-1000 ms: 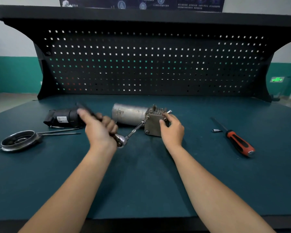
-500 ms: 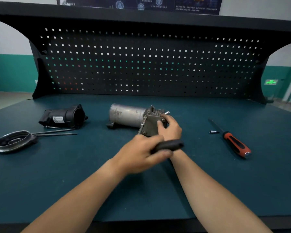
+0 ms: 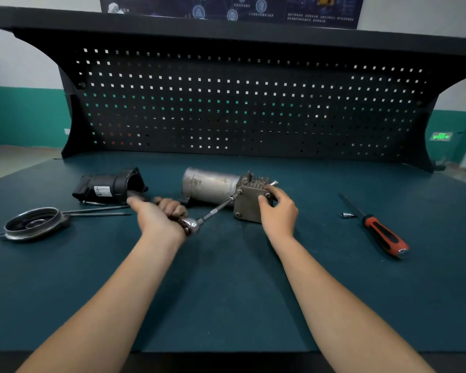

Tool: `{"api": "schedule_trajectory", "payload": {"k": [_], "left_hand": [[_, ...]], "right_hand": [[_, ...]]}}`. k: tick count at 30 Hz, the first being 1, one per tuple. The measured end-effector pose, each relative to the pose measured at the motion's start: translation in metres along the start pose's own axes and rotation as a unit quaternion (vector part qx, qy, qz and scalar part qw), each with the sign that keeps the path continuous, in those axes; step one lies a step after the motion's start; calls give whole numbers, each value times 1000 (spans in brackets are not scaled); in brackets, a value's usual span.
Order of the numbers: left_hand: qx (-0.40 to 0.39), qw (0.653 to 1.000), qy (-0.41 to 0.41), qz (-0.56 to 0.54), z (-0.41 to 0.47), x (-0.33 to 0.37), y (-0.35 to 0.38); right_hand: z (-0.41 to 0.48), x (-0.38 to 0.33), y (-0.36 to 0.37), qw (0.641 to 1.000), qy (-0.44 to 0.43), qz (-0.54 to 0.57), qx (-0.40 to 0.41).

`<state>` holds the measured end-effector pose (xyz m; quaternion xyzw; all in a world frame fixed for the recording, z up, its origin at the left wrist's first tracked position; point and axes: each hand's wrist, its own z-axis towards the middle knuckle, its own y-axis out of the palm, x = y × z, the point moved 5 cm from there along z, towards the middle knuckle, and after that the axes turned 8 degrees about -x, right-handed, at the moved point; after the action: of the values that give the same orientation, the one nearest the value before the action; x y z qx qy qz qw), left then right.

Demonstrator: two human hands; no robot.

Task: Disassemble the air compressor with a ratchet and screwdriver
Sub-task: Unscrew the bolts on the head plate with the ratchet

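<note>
I count one ratchet, one screwdriver, one small socket, one compressor body, one black housing, one round cover and two long bolts on my bench.

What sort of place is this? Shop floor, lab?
Probably a workshop or training bay: a perforated pegboard backs a green-topped workbench, a screwdriver lies loose, and a ratchet is set on a part-stripped compressor.

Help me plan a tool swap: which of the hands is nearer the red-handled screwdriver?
Right. The right hand grips the compressor, the screwdriver lying to its right; the left hand grips the ratchet, left of the compressor.
</note>
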<state>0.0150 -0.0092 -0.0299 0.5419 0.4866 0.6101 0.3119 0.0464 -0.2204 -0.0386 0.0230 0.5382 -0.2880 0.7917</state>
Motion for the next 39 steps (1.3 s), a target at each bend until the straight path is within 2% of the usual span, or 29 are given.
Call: {"api": "schedule_trajectory", "payload": {"k": [3,4,6,7,8,10,11,12,13,14,15,17,18,19,20,24,26,28,31,33,35,36,37,39], "left_hand": [[-108,983,63,134,-13,-2,21],[-162,963,91,194,-21,-5,31],[-268,901,133,316,-42,-19,45],[-326,851,164,378,-55,-25,51],[-390,781,206,443,-67,-32,56],[-509,580,264,579,-85,-53,59],[-537,481,265,640,-88,-62,55],[-545,420,254,679,-87,-69,51],[-545,417,251,682,-85,-71,50],[-543,458,248,659,-85,-68,54],[-522,541,241,614,-83,-62,62],[-418,758,173,470,-68,-45,75],[-361,841,127,383,-57,-37,78],[-307,898,97,299,-43,-29,80],[-260,931,88,239,-32,-18,80],[-121,983,75,118,-5,7,49],[-69,995,38,59,4,9,26],[-54,998,7,30,10,10,13],[-64,998,-14,-7,10,7,10],[-77,997,-19,-4,5,5,15],[-107,993,3,51,0,6,23],[-133,987,21,88,-4,6,27],[-165,978,39,123,-8,5,33],[-239,950,74,187,-19,-1,44]], "right_hand": [[0,0,0,1000,-2,9,6],[0,0,-1,1000,-2,12,5],[-1,0,-1,1000,-1,13,3],[-1,0,-1,1000,0,10,0],[0,-1,-1,1000,-2,7,-8],[1,-2,0,1000,-7,5,-27],[2,-2,0,1000,-4,0,-24],[2,-3,-1,1000,2,-4,-19],[2,-2,-1,1000,7,2,-22],[2,-2,0,999,10,20,-34],[1,-2,1,999,10,32,-39],[0,-2,-2,1000,8,9,-14],[-1,-2,-3,1000,8,5,-5],[-1,-2,-3,1000,7,14,-3],[-1,-3,-3,1000,6,19,-4],[0,-3,-4,1000,5,25,6],[0,-4,-4,1000,11,23,9],[0,-4,-4,999,26,27,14],[-5,-6,-3,999,33,31,22],[-13,-22,-4,996,-66,-12,60],[-21,-38,0,979,-177,-44,93],[-23,-39,4,980,-182,-32,69],[-22,-36,11,990,-143,-7,13],[-22,-22,29,989,20,52,-136]]}}
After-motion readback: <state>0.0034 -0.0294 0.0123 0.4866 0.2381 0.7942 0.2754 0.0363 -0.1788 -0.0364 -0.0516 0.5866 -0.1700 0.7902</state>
